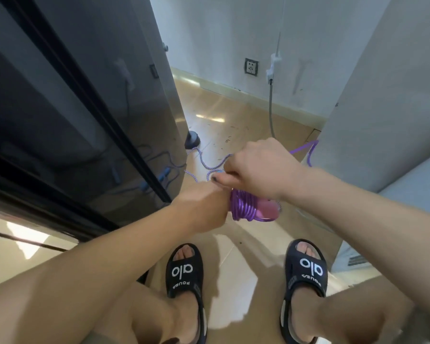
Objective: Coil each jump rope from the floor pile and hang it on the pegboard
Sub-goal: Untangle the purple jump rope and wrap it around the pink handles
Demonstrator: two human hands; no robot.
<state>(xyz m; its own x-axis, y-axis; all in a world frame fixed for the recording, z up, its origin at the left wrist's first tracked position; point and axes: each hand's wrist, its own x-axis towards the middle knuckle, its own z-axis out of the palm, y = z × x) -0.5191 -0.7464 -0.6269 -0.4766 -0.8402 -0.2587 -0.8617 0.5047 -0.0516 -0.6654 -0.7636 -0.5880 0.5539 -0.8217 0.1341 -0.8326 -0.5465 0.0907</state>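
A purple jump rope [243, 207] is wound in several tight loops around its pink handle [341, 210], held at waist height over the floor. My left hand [201, 207] grips the left end of the bundle. My right hand [261, 170] sits just above it, its fingers pinching the rope near the coil's top. A loose purple length [305, 148] trails off to the right behind my right hand. On the floor beyond lies a white-and-purple braided rope [209, 165]. No pegboard is in view.
A dark glossy cabinet [85, 108] fills the left side, one foot [193, 141] resting on the tan tiles. A white wall with a socket [251, 67] and a hanging grey cable [271, 103] stands ahead. A pale wall [382, 95] closes the right. My sandalled feet [184, 271] stand below.
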